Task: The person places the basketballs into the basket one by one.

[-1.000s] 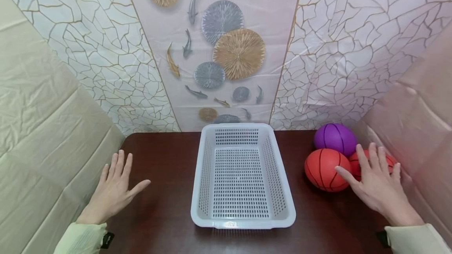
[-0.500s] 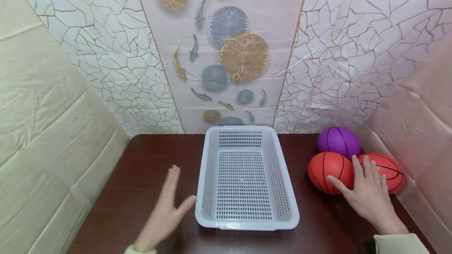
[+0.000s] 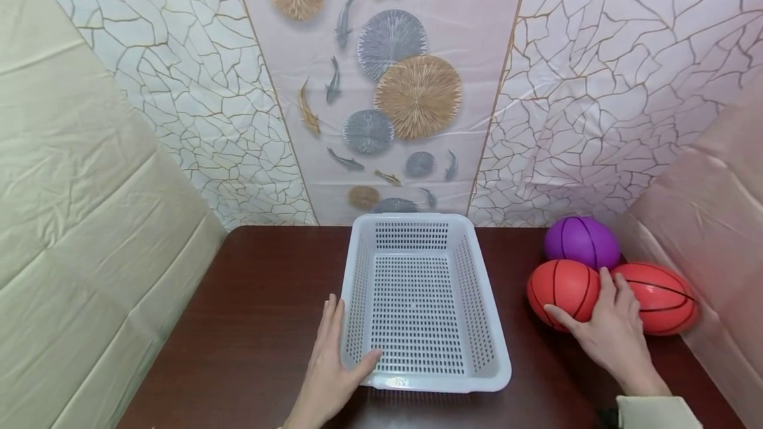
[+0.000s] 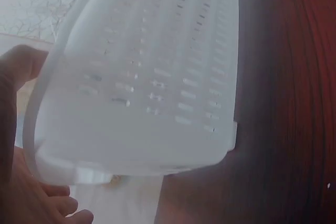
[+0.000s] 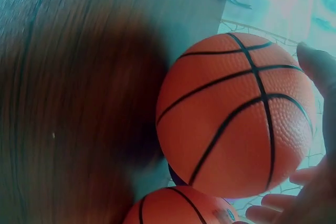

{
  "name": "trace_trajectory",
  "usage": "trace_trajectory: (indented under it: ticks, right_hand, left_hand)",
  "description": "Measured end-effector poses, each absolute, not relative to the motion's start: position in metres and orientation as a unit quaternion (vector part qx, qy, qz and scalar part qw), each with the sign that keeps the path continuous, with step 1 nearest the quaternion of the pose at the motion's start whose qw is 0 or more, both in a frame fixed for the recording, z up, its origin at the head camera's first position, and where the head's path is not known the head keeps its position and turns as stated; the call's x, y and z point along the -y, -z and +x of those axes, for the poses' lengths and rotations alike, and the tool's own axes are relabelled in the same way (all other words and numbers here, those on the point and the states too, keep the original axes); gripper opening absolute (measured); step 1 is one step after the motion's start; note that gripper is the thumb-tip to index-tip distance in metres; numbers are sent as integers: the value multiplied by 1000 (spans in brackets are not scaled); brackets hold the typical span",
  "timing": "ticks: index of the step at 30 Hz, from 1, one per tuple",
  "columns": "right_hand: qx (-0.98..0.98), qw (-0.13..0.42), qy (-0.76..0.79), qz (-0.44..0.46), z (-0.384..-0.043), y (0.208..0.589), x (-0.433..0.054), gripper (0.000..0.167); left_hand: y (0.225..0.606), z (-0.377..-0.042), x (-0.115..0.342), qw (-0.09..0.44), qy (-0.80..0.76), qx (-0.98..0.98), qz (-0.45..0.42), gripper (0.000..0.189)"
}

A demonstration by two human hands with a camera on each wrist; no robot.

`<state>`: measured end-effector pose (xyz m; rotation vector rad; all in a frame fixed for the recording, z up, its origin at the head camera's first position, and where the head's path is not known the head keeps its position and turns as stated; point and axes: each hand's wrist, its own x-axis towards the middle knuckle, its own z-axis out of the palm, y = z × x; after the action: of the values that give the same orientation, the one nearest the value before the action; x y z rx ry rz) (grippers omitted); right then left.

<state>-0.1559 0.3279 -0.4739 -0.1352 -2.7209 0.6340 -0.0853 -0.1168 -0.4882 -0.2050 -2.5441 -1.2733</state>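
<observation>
A white perforated plastic basket (image 3: 429, 384) stands on the dark table. My left hand (image 3: 326, 373) is at its near left corner, thumb over the rim and fairly straight fingers along the outside. In the left wrist view, the thumb and fingers lie either side of the basket's rim (image 4: 39, 98). On the right, my right hand (image 3: 614, 336) spreads over a red toy basketball (image 3: 563, 286), thumb by its near side and fingers by its right side. A second red ball (image 3: 661, 300) lies just right of the fingers. Behind them sits a purple ball (image 3: 581, 242).
The dark wooden table (image 3: 274, 296) runs back to a patterned curtain (image 3: 417, 98). Padded beige panels flank it, the left panel (image 3: 107, 237) and the right panel (image 3: 727, 230), which stands close beside the balls.
My left hand has swung right from the table's left side to the basket's corner. My right hand has shifted left and lowered between the red balls. The head view has turned slightly left.
</observation>
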Motion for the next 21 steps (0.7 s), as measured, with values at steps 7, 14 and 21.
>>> trace_trajectory:
  ticks: [7,14,21]
  right_hand:
    - [957,176,-223,-52,-162,478,-326,125]
    - [955,182,-232,-38,-162,478,-322,123]
    - [953,164,-251,-37,-162,477,-320,120]
  left_hand:
    - [488,-90,124,134,452,876,-100,104]
    - [488,-91,129,89,442,888,-90,116]
    - [492,-92,131,53,430,897,-89,125]
